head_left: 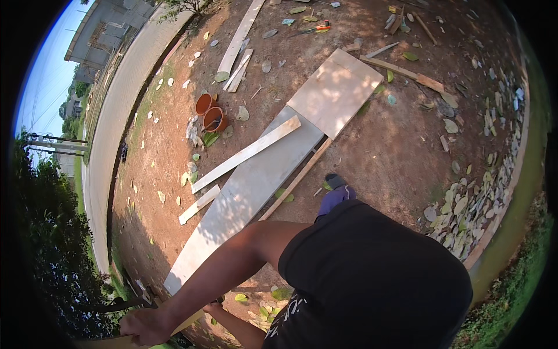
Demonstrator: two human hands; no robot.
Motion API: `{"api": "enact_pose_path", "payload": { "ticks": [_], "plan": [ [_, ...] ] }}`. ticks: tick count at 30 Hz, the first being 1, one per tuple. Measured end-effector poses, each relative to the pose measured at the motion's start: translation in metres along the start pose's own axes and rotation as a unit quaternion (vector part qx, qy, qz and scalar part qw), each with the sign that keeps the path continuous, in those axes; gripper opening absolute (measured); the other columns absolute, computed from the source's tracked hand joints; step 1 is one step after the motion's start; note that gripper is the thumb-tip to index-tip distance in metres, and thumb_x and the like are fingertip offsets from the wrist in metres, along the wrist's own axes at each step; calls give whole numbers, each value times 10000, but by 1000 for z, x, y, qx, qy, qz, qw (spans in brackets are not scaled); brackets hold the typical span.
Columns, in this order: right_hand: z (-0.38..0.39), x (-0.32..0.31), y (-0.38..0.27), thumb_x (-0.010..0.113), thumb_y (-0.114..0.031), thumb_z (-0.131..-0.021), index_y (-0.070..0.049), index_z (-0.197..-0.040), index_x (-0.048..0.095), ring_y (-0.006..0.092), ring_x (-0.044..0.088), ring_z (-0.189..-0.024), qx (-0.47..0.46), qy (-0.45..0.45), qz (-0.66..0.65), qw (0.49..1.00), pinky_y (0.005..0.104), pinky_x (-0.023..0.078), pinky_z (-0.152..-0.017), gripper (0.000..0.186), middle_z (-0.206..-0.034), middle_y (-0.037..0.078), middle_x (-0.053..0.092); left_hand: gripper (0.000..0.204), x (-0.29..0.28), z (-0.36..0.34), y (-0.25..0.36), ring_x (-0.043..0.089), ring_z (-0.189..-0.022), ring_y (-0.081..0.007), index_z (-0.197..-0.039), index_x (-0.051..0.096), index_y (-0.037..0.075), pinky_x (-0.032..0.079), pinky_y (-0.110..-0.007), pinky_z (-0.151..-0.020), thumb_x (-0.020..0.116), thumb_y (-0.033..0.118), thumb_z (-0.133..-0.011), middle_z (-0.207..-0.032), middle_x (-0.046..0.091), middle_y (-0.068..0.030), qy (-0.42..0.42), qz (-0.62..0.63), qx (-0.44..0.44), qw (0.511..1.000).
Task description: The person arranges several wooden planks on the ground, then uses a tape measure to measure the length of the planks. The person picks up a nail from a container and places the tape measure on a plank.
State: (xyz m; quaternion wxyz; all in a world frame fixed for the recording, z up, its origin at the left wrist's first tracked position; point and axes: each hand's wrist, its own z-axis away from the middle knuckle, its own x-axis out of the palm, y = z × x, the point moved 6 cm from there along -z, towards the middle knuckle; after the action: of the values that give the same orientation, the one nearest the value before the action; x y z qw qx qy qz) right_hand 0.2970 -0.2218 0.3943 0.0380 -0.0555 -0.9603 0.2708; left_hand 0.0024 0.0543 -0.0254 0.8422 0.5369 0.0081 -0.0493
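Note:
My right arm reaches across to the lower left, where my right hand point(145, 326) has curled fingers gripping the edge of a yellowish board point(104, 342). My left hand point(214, 305) is lower and farther right, partly hidden behind that arm, closed around something small and dark that I cannot make out. A long grey-white panel point(253, 174) lies diagonally beside me on the dirt, with a square plywood sheet point(337, 90) at its far end. A narrow pale plank point(244, 154) rests slantwise on the panel, and a shorter strip point(197, 206) lies along its left side.
Two terracotta pots point(214, 119) stand left of the panel. Loose planks point(238, 35) and an orange-handled tool point(322, 27) lie at the back, another timber piece point(427, 81) at right. A paved path point(116, 104) runs along the left; piled leaves point(459, 215) border the right.

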Motion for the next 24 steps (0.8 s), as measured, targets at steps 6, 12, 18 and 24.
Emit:
{"api": "enact_pose_path", "payload": {
  "ticks": [6, 12, 18, 24],
  "plan": [
    [125, -226, 49, 552, -155, -887, -14, -1199, 599, 137, 587, -1013, 249, 117, -266, 924, 358, 491, -845, 346, -1099, 42, 642, 491, 165, 63, -136, 651, -890, -286, -1152, 607, -5, 547, -479, -830, 368, 392, -990, -947, 668, -130, -161, 414, -232, 865],
    [271, -316, 105, 500, -279, -999, -76, -1215, 652, 116, 564, -1105, 354, 221, -238, 877, 281, 429, -935, 334, -1213, 16, 631, 920, 242, 159, -203, 638, -890, -295, -1338, 504, -40, 527, -487, -855, 325, 760, -921, -970, 655, -152, 32, 367, -86, 926],
    [315, -337, 77, 546, -369, -1019, 0, -1494, 355, 261, 458, -1379, 339, 245, -198, 887, 414, 386, -1136, 631, -1509, 141, 444, 1177, 268, 176, -199, 606, -797, -247, -1349, 462, -112, 529, -448, -741, 401, 915, -777, -963, 612, -150, -76, 299, -184, 933],
    [365, -371, 37, 564, -383, -1001, -107, -1401, 473, 349, 476, -1344, 423, 317, -120, 840, 490, 433, -1102, 495, -1467, 163, 476, 793, 281, 139, -255, 631, -570, -248, -1050, 527, 5, 580, -418, -558, 598, 761, -819, -730, 611, -123, -21, 269, -299, 915]
  ]
}}
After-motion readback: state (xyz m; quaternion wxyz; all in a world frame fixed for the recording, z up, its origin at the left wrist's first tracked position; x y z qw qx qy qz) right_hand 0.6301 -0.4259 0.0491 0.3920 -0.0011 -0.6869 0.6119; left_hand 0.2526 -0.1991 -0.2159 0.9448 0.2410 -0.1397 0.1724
